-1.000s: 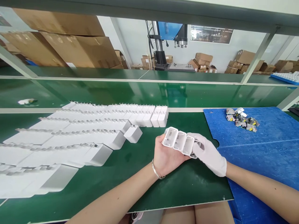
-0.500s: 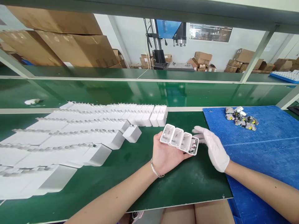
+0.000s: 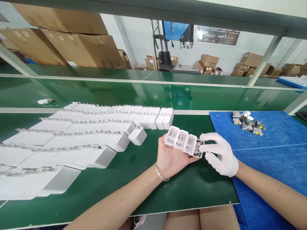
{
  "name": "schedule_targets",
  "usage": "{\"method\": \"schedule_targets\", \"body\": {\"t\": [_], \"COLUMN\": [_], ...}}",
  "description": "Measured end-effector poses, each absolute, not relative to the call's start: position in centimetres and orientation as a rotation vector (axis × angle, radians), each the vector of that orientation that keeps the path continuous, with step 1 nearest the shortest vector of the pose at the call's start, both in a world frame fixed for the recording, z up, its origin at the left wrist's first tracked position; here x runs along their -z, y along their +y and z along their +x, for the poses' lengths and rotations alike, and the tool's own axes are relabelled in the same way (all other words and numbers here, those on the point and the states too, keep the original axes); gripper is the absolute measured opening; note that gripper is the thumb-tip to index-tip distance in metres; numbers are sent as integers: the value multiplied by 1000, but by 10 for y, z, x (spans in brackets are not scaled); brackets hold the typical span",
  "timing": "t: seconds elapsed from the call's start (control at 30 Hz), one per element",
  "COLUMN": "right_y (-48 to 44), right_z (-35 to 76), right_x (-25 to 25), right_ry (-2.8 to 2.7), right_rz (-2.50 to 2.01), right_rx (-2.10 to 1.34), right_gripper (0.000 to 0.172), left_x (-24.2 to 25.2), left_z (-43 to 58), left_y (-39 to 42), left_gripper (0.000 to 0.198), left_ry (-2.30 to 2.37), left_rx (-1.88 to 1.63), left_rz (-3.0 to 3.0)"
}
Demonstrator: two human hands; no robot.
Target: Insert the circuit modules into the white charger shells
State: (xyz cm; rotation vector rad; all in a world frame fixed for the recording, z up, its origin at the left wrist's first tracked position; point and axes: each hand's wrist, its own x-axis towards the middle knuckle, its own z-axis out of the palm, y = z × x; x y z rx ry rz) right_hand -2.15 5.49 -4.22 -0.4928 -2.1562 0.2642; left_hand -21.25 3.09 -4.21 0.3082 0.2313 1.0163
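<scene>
My bare left hand (image 3: 170,158), with a bracelet at the wrist, holds a row of several open white charger shells (image 3: 183,141) side by side, open ends up, above the green bench. My right hand (image 3: 219,154) wears a white glove. Its fingers are curled, and the thumb and forefinger press on the rightmost shell (image 3: 198,149), which has a circuit board inside.
Long rows of white charger housings (image 3: 83,134) with metal prongs lie on the green bench to the left, one loose housing (image 3: 137,135) beside them. A blue mat (image 3: 268,150) on the right carries a small pile of circuit boards (image 3: 248,122). Cardboard boxes and a machine stand behind.
My right hand, which had pulled back open from the shells half a second ago, has returned and closed its fingers on the rightmost shell. My left hand has stayed almost still.
</scene>
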Motion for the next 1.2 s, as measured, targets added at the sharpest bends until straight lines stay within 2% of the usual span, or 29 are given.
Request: {"method": "schedule_targets", "body": {"t": [0.2,0.33,0.5,0.67,0.87,0.97,1.13,1.2], "right_y": [56,60,64,64,61,56,59,73], "right_z": [-25,-20,-11,-16,-25,-37,-46,-38], "right_x": [42,35,35,36,25,21,9,1], "right_ry": [-2208,-2453,-2321,-2481,-2149,-2204,-2344,-2326], "right_rz": [-643,-630,-576,-563,-779,-905,-1202,-1226], "right_rx": [-191,-59,-117,-135,-569,-654,-609,-790], "right_gripper": [25,30,31,31,26,45,23,22], "left_x": [40,43,43,41,34,28,27,29], "left_z": [-211,-212,-212,-214,-210,-206,-206,-208], "left_y": [30,31,32,32,30,28,28,29], "left_gripper": [30,32,33,31,27,20,26,25], "left_ry": [213,212,182,252,317,301,439,540], "left_rx": [-1010,-988,-1000,-1023,-1095,-1145,-1129,-1145], "left_rz": [306,308,299,312,316,344,297,255]}}
